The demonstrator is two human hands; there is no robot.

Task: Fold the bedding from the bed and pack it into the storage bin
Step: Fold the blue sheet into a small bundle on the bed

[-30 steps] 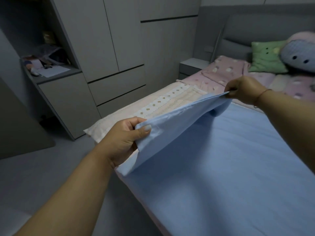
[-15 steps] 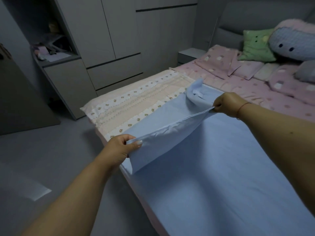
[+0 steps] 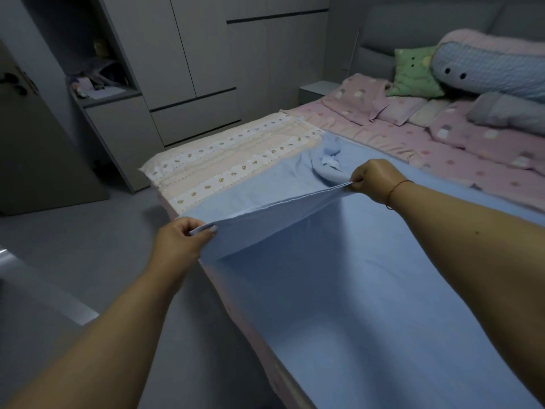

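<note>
A light blue sheet (image 3: 368,290) lies spread over the near part of the bed (image 3: 259,329), reaching to the bed's left edge and running off the bottom of the view. Its far edge is lifted off the bed and pulled taut between two hands.

The left hand (image 3: 180,243) is at the bed's left edge. Its fingers (image 3: 206,230) are curled round the sheet's corner, thumb on top, pinching the hem. The right hand (image 3: 374,180) is farther in, toward the middle of the bed, knuckles up, its fingers pinching the same hem at the other end of the raised stretch. A thin red cord (image 3: 395,190) circles the right wrist. Between the two hands the hem runs as a straight line, and the cloth hangs below it in a shallow flap over the flat part of the sheet.

Just beyond the right hand a bunched knot of the same blue cloth (image 3: 328,160) rests on the bed. To its left, at the bed's left edge, lies a cream patterned cover (image 3: 224,166), touching the blue sheet along its near side. Farther toward the headboard (image 3: 413,28) is pink dotted bedding (image 3: 460,143), with a green cushion (image 3: 415,73), a long blue and pink plush bolster (image 3: 489,64) and a grey pillow (image 3: 507,110) at the head of the bed.

Left of the bed stand grey cupboards (image 3: 182,54) with drawers, and an open shelf (image 3: 97,90) holding papers and small items too dim to make out.
</note>
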